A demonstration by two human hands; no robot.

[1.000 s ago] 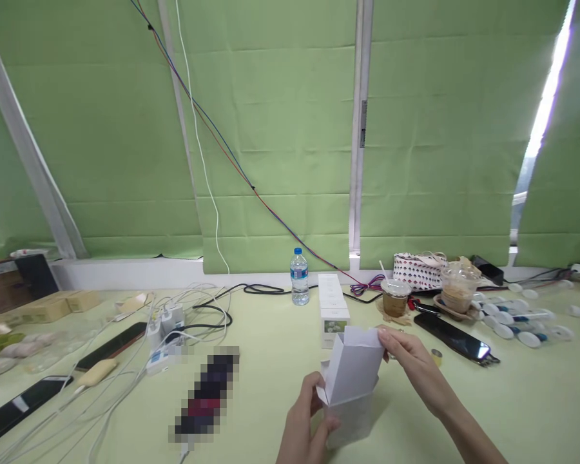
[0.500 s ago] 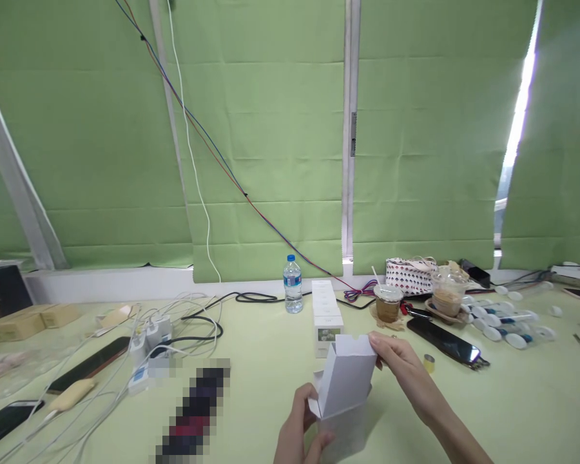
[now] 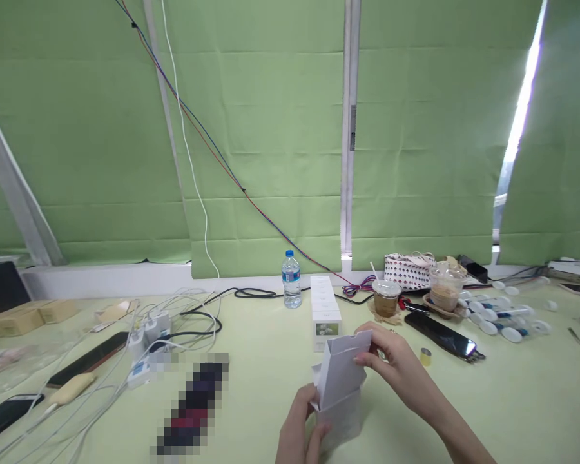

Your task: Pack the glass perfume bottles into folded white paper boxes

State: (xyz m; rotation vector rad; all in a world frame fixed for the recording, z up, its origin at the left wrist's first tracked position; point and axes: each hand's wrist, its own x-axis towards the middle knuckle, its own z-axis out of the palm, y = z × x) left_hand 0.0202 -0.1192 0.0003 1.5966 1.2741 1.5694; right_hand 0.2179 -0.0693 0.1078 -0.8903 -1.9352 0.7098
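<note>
A small white cardboard box point(image 3: 343, 415) stands near the table's front edge, its tall lid flap raised at the top. My left hand point(image 3: 302, 419) is closed round the box's lower left side, thumb on the front face. With thumb and fingers, my right hand point(image 3: 391, 357) pinches the right edge of the raised flap near its top. The inside of the box is hidden from here. Just behind it, a row of white boxes point(image 3: 325, 309) stretches back, the nearest showing a picture of white flowers.
A water bottle point(image 3: 291, 283) stands behind. To the right are a cup with a straw point(image 3: 385, 299), another cup point(image 3: 445, 293), a black phone point(image 3: 439, 335), a small yellow roll point(image 3: 425, 356) and several clear tubes point(image 3: 497, 316). Cables and a power strip point(image 3: 149, 338) lie left.
My right hand has shifted from the flap's upper corner to its front, the thumb now lying over the face. The flap leans slightly differently. My left hand keeps its hold.
</note>
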